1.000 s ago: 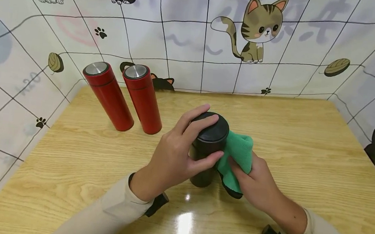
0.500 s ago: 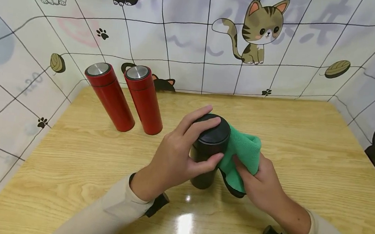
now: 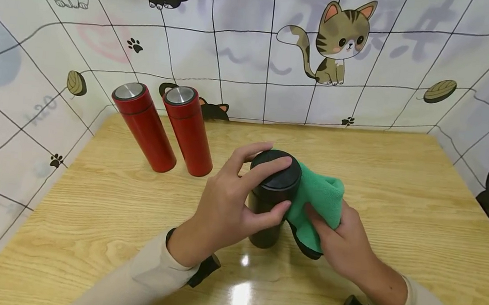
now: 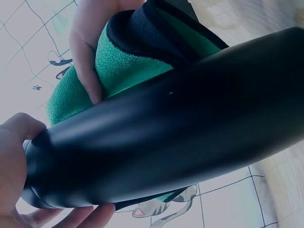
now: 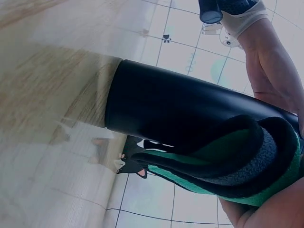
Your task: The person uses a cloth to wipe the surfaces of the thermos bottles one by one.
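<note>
A black thermos flask (image 3: 264,235) stands upright on the wooden table, its base near the tabletop in the right wrist view. My left hand (image 3: 226,202) grips it round the lid (image 3: 284,176), thumb on the near side and fingers over the top and far side. In my right hand (image 3: 346,241) is a green towel (image 3: 322,194) with black edging and a dark grey reverse. The folded towel (image 4: 128,76) lies against the flask's right side, and part of it reaches behind the flask. My right fingers are mostly hidden by the towel.
Two red thermos flasks (image 3: 145,128) with silver-topped lids stand at the back left of the table (image 3: 99,237). Cloth walls (image 3: 245,49) printed with cats and a grid rise behind and at both sides. Dark cameras are strapped at both wrists.
My right hand and the towel have shifted slightly to the right along the flask. The left hand's fingers have moved a little on the lid; the red flasks stay put.
</note>
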Demonstrator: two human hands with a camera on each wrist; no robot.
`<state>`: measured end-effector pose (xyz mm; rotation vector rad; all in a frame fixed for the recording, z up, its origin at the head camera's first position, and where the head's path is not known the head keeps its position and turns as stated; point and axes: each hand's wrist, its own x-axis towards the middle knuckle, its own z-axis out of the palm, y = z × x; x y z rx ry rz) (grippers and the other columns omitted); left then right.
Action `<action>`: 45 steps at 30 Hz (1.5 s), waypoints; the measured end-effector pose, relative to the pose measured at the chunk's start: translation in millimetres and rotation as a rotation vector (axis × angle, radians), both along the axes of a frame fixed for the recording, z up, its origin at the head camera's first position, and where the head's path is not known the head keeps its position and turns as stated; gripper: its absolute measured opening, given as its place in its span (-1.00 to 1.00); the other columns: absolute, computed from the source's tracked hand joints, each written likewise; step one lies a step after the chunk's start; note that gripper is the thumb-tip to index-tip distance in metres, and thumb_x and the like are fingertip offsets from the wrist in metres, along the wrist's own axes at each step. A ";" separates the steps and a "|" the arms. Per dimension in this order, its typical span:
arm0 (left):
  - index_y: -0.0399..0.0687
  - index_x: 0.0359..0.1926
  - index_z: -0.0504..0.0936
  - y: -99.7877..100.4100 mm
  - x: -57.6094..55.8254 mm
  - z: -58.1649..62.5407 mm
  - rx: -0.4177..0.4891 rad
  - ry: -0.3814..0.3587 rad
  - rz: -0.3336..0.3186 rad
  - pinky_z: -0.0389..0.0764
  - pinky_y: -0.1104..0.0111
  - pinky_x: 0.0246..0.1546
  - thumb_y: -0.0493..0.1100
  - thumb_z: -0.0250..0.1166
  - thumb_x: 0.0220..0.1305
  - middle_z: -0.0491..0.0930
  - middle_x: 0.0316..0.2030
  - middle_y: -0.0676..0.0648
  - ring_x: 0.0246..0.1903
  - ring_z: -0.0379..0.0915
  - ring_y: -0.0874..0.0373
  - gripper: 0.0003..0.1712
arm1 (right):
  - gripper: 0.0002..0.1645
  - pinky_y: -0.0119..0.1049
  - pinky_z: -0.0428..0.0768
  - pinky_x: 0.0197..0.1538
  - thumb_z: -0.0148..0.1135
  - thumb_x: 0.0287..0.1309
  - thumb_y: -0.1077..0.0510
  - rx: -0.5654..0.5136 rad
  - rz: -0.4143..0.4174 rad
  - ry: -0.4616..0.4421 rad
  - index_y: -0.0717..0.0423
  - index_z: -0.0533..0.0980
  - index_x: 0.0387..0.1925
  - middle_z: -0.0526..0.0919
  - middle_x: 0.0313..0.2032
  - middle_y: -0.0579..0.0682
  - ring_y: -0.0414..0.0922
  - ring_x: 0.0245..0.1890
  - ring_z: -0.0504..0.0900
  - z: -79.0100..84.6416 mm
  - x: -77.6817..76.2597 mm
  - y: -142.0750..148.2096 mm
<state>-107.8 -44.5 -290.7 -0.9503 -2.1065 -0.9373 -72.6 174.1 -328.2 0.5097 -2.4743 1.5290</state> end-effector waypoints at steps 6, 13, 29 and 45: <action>0.05 0.19 0.56 -1.1 2.0 2.4 -0.034 0.031 0.014 0.63 0.37 -0.41 0.00 0.47 0.04 0.48 0.18 -0.16 0.04 0.59 0.04 -0.36 | -0.58 -0.44 0.63 -0.17 0.02 0.45 0.27 0.025 0.052 -0.050 0.20 0.41 0.29 0.68 -0.10 0.09 -0.31 -0.26 0.62 -3.4 -1.9 -0.1; 0.00 0.20 0.52 -2.1 3.9 1.7 -0.052 0.027 0.003 0.69 0.36 -0.35 -0.03 0.44 0.02 0.48 0.22 -0.16 0.02 0.62 0.03 -0.34 | -0.58 -0.38 0.63 -0.17 0.04 0.45 0.23 0.064 0.070 -0.088 0.17 0.40 0.29 0.68 -0.08 0.07 -0.26 -0.27 0.61 -5.2 -1.9 -1.1; -0.06 0.17 0.53 0.4 1.0 2.9 -0.016 0.045 -0.030 0.72 0.33 -0.09 0.06 0.57 -0.01 0.50 0.20 -0.18 0.11 0.61 0.04 -0.27 | -0.54 -0.41 0.64 -0.07 -0.01 0.47 0.25 0.071 0.103 -0.056 0.10 0.38 0.35 0.67 0.06 0.05 -0.30 -0.14 0.64 -3.2 -2.9 0.1; -0.04 0.20 0.52 -1.7 -0.5 2.8 0.000 -0.027 -0.154 0.61 0.34 0.16 -0.07 0.53 0.05 0.44 0.29 -0.17 0.15 0.57 0.01 -0.33 | -0.56 -0.38 0.65 -0.17 -0.01 0.47 0.27 0.039 0.111 -0.054 0.08 0.40 0.32 0.69 -0.04 0.04 -0.27 -0.26 0.64 -0.2 -1.4 1.7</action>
